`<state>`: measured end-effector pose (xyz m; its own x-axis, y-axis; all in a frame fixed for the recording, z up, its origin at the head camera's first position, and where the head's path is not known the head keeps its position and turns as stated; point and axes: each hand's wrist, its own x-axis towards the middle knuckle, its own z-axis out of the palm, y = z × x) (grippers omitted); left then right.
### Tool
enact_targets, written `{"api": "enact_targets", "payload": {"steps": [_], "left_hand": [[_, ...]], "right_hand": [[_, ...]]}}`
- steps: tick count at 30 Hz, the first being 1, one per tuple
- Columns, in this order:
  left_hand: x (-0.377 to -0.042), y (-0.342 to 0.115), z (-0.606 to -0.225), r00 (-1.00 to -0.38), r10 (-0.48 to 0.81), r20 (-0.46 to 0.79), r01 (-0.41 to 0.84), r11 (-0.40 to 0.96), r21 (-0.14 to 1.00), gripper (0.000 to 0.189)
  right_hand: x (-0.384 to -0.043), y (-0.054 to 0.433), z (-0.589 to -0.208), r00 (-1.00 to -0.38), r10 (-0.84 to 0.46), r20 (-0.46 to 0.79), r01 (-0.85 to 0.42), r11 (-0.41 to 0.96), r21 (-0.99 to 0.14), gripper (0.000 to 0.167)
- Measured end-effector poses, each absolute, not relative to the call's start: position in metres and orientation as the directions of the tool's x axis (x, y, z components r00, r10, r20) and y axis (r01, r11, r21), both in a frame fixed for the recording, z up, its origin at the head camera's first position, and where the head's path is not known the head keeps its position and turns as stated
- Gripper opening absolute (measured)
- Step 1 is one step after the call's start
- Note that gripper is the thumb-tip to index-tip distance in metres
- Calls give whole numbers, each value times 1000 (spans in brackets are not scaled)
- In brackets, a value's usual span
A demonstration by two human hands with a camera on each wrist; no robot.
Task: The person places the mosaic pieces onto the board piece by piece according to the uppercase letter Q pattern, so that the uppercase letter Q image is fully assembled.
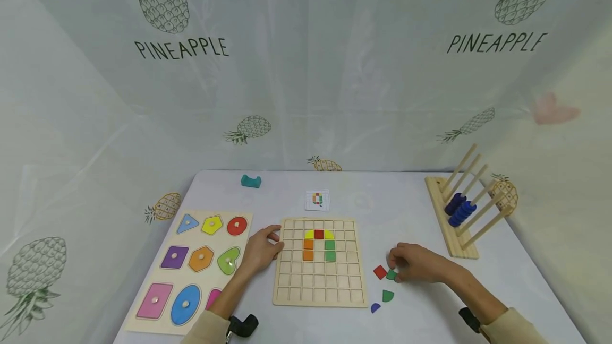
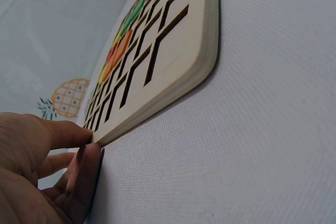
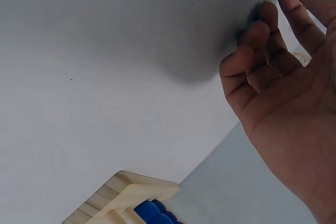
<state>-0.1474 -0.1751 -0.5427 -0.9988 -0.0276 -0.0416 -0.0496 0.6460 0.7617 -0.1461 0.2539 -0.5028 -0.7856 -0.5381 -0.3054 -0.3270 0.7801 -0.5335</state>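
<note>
Near its far left corner, my left hand holds the edge of a wooden grid board; the left wrist view shows thumb and finger at the board's rim. Yellow corner tiles, a red tile, orange tiles and green tiles form an arch in the grid. To the right of the board, my right hand pinches a small green tile low over the table. Close by lie a red square tile, a rounded green piece and a purple piece.
A pattern card lies behind the board, and a teal block at the back left. On the left is a shape puzzle board. A wooden peg stand with blue beads occupies the right side.
</note>
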Motion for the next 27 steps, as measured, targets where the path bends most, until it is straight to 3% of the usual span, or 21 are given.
{"api": "enact_targets", "payload": {"steps": [27], "left_hand": [[-147, -175, -541, -997, -35, -76, -81, 627, 774, 47]], "right_hand": [[-149, 247, -498, -751, -594, -289, -342, 724, -599, 25]]}}
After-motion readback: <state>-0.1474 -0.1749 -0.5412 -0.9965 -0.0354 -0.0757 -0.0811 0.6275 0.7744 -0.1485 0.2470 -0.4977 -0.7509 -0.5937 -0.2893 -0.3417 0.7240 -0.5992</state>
